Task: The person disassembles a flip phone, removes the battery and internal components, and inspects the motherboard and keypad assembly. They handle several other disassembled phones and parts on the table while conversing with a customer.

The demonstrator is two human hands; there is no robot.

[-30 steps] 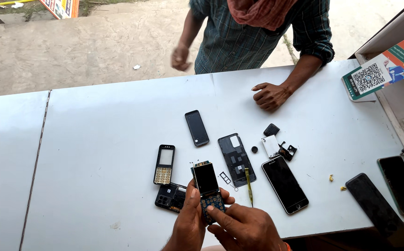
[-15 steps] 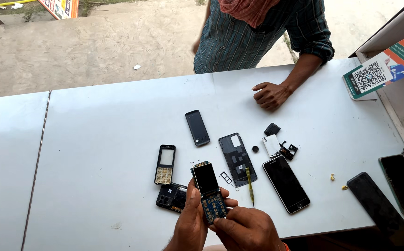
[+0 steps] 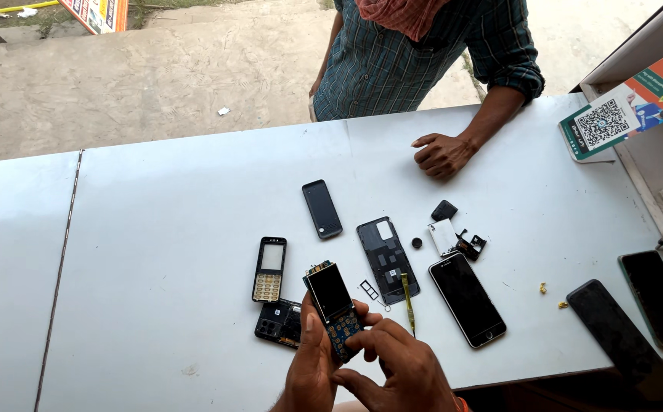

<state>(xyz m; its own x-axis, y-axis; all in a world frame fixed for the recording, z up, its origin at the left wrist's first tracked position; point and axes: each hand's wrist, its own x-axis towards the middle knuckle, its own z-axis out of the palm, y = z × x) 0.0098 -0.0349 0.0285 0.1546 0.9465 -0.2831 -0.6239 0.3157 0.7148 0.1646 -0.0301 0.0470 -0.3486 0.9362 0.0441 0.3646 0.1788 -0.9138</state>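
Near the front edge of the bench (image 3: 156, 252), about midway along it, the person is holding a bare phone board with its dark screen (image 3: 332, 304) up off the surface. The left hand (image 3: 312, 366) is cradling it from the left, thumb lying along the side and fingers wrapped behind, so that grip is closed on the board. The right hand (image 3: 404, 366) is curling in from below, fingertips pinching at the lower keypad end; whether a small part or tool is between those fingers is hard to tell from this angle.

Doing this well probably means the left hand is keeping pressure on the edges only, off the screen face, while the right is working with light fingertip force low on the board.

Lying just left of the hands are the empty keypad front frame (image 3: 269, 268) and a dark rear shell (image 3: 279, 322). Toward the middle of the bench are a small black phone (image 3: 322, 208), an opened phone back (image 3: 388, 259), a yellow-handled tool (image 3: 407, 299) and a black smartphone (image 3: 467, 299). Another person's hand (image 3: 442, 154) is resting near the far edge
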